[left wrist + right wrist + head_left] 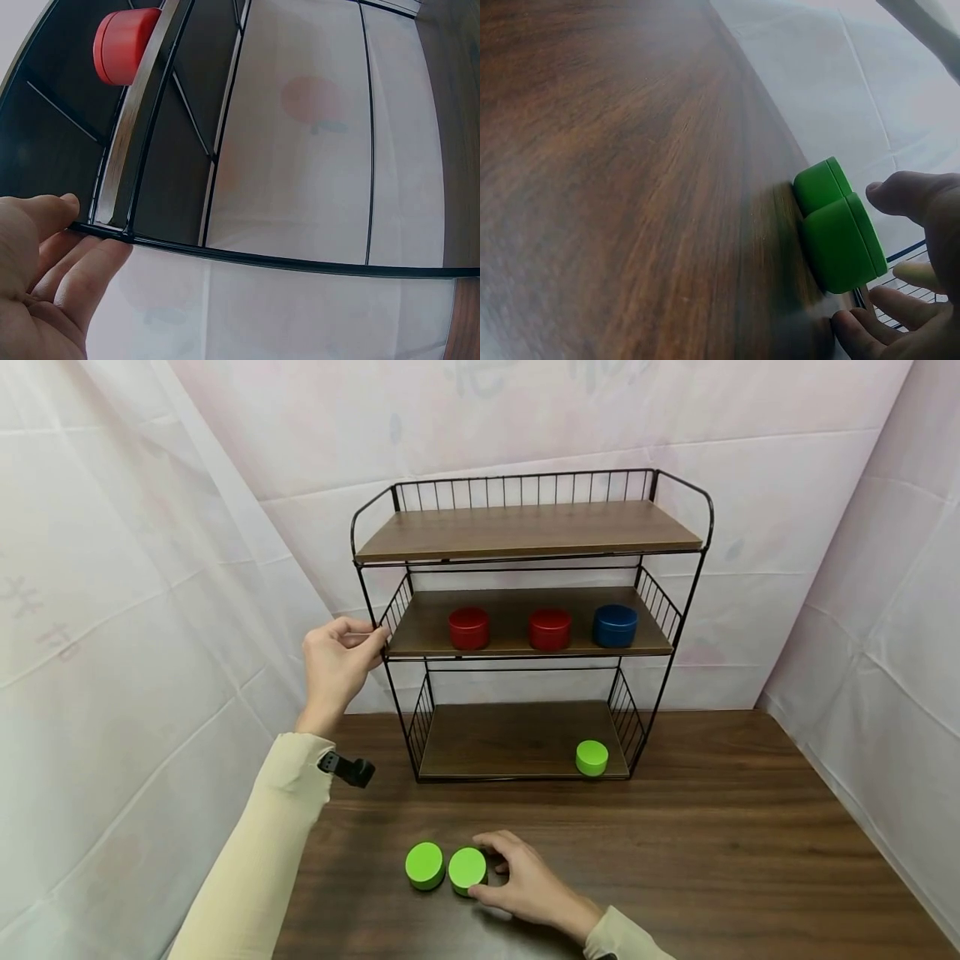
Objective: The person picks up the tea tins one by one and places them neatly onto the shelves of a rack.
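Observation:
My left hand pinches the black wire post at the left side of a three-tier shelf rack, at the height of the middle board. In the left wrist view, the thumb lies on one side of that post and the fingers on the other. Low on the table, my right hand is spread beside a round green tin, thumb and fingers parted around its right side. A second green tin stands just left of it. The right wrist view shows a gap between the thumb and the nearer green tin.
On the middle board stand two red tins and a blue tin. Another green tin sits at the right front of the bottom board. White printed cloth hangs behind and on both sides of the wooden table.

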The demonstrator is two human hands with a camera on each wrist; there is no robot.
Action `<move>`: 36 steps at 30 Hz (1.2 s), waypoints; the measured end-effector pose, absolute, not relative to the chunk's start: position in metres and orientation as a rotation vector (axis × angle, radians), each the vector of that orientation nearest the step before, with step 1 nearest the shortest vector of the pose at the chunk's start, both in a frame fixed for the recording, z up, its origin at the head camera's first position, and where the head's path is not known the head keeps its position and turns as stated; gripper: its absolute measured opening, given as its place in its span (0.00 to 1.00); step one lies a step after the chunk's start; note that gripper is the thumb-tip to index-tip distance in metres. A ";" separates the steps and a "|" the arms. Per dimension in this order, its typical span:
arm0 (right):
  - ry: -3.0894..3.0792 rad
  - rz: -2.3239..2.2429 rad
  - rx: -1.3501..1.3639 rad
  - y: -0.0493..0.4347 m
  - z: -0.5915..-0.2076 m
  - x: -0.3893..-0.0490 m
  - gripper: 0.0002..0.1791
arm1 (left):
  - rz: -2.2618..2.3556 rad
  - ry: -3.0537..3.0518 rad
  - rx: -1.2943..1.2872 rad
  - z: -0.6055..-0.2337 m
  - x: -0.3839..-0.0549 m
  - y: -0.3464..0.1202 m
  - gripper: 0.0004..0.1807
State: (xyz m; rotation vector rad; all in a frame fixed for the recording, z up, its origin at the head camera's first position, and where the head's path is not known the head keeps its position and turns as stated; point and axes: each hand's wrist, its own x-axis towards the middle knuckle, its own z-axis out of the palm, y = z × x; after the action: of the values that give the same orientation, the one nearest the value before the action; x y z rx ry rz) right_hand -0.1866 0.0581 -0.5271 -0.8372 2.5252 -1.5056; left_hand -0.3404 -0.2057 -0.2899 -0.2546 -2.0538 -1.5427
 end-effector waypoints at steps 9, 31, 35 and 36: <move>2.526 -1.510 -0.789 0.057 -0.530 -0.186 0.33 | -1.536 -2.056 -0.262 -0.291 -0.340 -0.205 0.14; 2.565 -1.473 -0.797 0.052 -0.531 -0.186 0.29 | -1.511 -2.070 -0.264 -0.291 -0.339 -0.205 0.14; 2.555 -1.485 -0.807 0.053 -0.531 -0.186 0.29 | -1.509 -2.069 -0.263 -0.291 -0.339 -0.205 0.14; 2.553 -1.490 -0.807 0.054 -0.531 -0.187 0.28 | -1.507 -2.070 -0.259 -0.291 -0.339 -0.206 0.14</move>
State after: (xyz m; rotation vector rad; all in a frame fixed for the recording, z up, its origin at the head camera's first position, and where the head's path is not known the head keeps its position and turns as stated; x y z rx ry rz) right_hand -0.1865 0.0536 -0.5306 -0.8069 2.5526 -1.4898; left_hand -0.3394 -0.2057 -0.2906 -0.2593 -2.0696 -1.5069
